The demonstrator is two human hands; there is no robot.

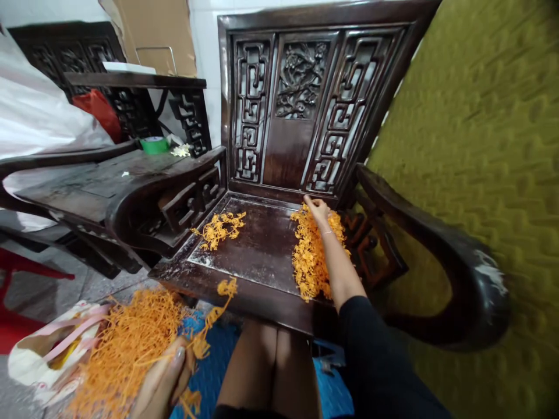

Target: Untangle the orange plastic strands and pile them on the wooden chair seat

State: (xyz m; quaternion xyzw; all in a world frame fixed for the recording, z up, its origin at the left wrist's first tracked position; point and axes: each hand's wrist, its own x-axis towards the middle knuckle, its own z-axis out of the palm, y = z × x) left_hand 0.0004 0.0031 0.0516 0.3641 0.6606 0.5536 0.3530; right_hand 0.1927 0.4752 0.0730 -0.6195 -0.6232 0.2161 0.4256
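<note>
My left hand [168, 372] is closed on a thin orange strand of plastic flower pieces [213, 317], which rises past the fingers toward the chair's front edge. Beside that hand lies a large tangled heap of similar orange pieces [144, 320]. My right hand [318, 210] reaches to the back of a thick orange flower pile [308, 262] on the right of the seat. One digit stretches out there and nothing shows in its grasp; the fingers' undersides are hidden. A smaller orange cluster [222, 228] lies on the left of the dark wooden seat [266, 247].
The chair has a carved back [288, 154] and a curved right armrest [454, 262]. A second wooden chair [100, 174] on the left bears a green tape roll [154, 145]. A white bag [32, 364] lies beside the heap, near a red stool [17, 297].
</note>
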